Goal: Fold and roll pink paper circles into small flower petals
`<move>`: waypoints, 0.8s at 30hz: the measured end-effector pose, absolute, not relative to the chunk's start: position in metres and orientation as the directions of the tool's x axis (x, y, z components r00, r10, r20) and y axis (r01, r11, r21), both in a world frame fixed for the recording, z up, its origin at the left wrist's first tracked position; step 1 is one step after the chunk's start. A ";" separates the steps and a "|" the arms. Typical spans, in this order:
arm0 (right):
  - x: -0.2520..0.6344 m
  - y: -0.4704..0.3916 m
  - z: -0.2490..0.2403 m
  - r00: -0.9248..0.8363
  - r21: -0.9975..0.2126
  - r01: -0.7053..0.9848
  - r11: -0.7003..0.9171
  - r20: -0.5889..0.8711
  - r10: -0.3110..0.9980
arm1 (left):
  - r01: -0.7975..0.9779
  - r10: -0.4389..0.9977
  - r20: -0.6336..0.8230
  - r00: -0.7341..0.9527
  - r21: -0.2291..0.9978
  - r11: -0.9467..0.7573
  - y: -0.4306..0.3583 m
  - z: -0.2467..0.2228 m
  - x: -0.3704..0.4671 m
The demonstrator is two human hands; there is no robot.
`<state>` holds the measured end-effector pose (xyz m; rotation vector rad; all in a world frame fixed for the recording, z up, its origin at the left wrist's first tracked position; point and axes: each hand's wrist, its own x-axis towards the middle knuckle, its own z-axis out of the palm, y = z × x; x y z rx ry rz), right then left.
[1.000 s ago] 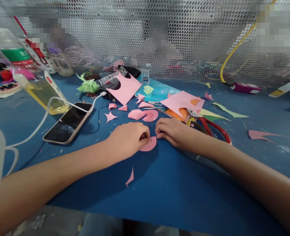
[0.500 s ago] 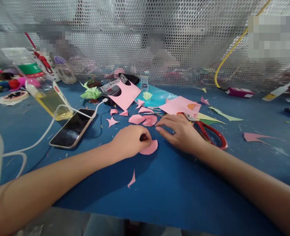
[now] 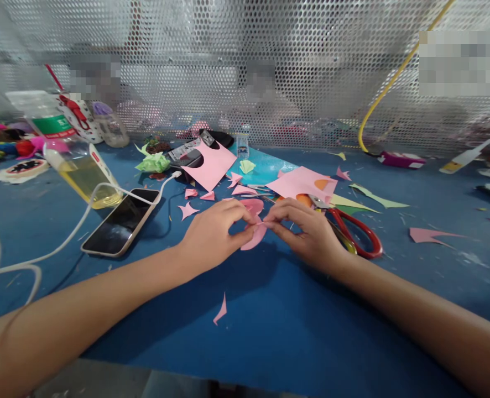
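Between my two hands a round pink paper piece (image 3: pixel 253 240) is held just above the blue table. My left hand (image 3: pixel 218 229) pinches it from the left with thumb and fingertips. From the right, the thumb and forefinger of my right hand (image 3: pixel 305 229) close on its upper edge. Another curved pink paper piece (image 3: pixel 253 206) lies just behind, partly covered by my left fingers. Beside my right wrist rest red-handled scissors (image 3: pixel 363 235), their blades partly under a cut pink sheet (image 3: pixel 301 182).
A phone (image 3: pixel 123 221) on a white cable and a bottle of yellow liquid (image 3: pixel 83 171) stand left. A second cut pink sheet (image 3: pixel 212 164), a blue sheet (image 3: pixel 265 163) and several scraps lie behind. A perforated metal screen (image 3: pixel 212 33) closes the back.
My left hand has raised the pink piece off the table. My right hand has come in from open fingers to a pinch on its edge.
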<state>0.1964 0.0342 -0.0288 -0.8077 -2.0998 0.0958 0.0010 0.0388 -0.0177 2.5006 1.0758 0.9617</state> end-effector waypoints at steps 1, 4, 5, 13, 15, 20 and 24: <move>0.198 0.034 -0.029 -0.453 -0.278 0.513 0.812 0.716 0.531 | 0.544 0.719 0.472 0.511 0.470 -0.695 0.039 -0.019 0.001; 0.200 0.034 -0.031 -0.493 -0.176 0.529 0.830 0.732 0.469 | 0.518 0.687 0.504 0.523 0.453 -0.726 0.041 -0.021 0.001; 0.200 0.033 -0.031 -0.487 -0.176 0.537 0.825 0.734 0.474 | 0.508 0.667 0.521 0.532 0.434 -0.744 0.041 -0.021 0.001; 0.197 0.029 -0.030 -0.506 -0.207 0.542 0.815 0.693 0.513 | 0.469 0.549 0.621 0.559 0.309 -0.827 0.041 -0.024 0.000; 0.197 0.029 -0.030 -0.508 -0.208 0.543 0.813 0.690 0.516 | 0.462 0.531 0.644 0.550 0.296 -0.836 0.041 -0.024 0.000; 0.198 0.031 -0.029 -0.515 -0.199 0.539 0.818 0.691 0.507 | 0.438 0.480 0.665 0.572 0.247 -0.865 0.043 -0.024 -0.001; 0.198 0.031 -0.029 -0.513 -0.197 0.540 0.818 0.694 0.505 | 0.422 0.472 0.658 0.587 0.249 -0.872 0.042 -0.022 -0.001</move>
